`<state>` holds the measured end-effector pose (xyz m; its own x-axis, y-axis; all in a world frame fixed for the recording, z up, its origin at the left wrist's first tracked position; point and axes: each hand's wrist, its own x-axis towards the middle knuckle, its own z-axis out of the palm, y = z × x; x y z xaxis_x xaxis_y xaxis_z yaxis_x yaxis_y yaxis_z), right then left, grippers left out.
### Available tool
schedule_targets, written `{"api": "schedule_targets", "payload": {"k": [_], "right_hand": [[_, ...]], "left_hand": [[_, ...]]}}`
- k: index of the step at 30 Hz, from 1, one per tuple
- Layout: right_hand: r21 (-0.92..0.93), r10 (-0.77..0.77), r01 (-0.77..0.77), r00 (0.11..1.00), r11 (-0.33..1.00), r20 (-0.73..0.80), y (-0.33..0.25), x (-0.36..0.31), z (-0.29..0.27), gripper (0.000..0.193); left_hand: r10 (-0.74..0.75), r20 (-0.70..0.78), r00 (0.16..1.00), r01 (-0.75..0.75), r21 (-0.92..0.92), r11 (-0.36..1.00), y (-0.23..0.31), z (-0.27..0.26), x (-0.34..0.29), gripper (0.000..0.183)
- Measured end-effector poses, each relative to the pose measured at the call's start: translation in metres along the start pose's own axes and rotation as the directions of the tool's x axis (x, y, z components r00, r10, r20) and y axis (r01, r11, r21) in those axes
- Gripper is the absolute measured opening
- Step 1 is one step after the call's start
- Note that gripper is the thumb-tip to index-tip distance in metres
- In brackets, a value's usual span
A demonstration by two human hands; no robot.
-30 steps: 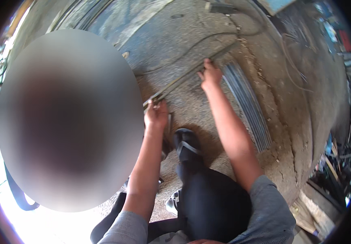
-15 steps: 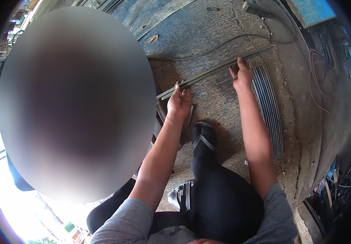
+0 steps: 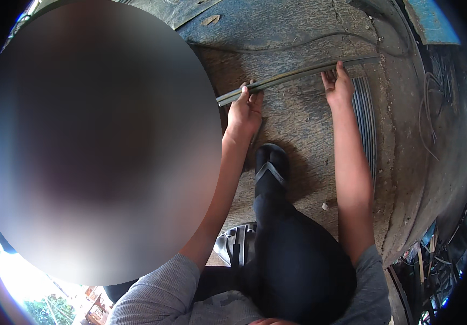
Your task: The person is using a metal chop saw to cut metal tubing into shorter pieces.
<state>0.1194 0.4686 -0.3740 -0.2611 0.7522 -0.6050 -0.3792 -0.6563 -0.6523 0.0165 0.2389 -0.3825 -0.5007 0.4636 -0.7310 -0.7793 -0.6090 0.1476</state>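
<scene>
Rough brown floor [image 3: 298,146] spreads before me, a dark cable [image 3: 298,44] curving across its far part. The long thin bars [image 3: 290,76] run crosswise beyond my sandalled foot [image 3: 271,162]; grey rods [image 3: 364,111] lie beside my right forearm [image 3: 352,162]. With arms stretched forward, my left hand [image 3: 245,114] grasps the bars, thumb on top; my right hand [image 3: 340,88] grips them farther along, fingers curled.
</scene>
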Motion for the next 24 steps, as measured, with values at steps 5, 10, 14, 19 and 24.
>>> {"api": "schedule_targets", "payload": {"k": [5, 10, 14, 19, 24], "right_hand": [[-0.021, 0.009, -0.008, 0.999, 1.000, 0.043, -0.001, 0.006, -0.003, 0.040], [-0.023, 0.053, -0.052, 0.998, 0.998, 0.022, -0.001, 0.012, -0.003, 0.033], [-0.003, 0.028, -0.028, 0.997, 1.000, 0.078, -0.005, 0.009, -0.001, 0.025], [-0.027, 0.004, 0.000, 0.993, 1.000, 0.120, -0.014, 0.005, 0.001, 0.025], [-0.076, -0.017, 0.024, 0.995, 0.997, 0.093, -0.016, 0.002, 0.003, 0.029]], "left_hand": [[-0.027, 0.014, 1.000, 0.028, -0.056, 0.998, 0.001, -0.005, 0.006, 0.017], [-0.056, 0.041, 0.998, 0.056, -0.005, 0.998, 0.005, -0.011, 0.012, 0.015], [-0.006, -0.030, 1.000, 0.007, 0.030, 1.000, 0.003, -0.006, 0.009, 0.018], [0.005, -0.028, 1.000, -0.003, 0.074, 0.997, 0.003, -0.001, 0.006, 0.023], [0.015, 0.000, 1.000, -0.015, 0.053, 0.998, 0.005, -0.005, 0.007, 0.023]]}}
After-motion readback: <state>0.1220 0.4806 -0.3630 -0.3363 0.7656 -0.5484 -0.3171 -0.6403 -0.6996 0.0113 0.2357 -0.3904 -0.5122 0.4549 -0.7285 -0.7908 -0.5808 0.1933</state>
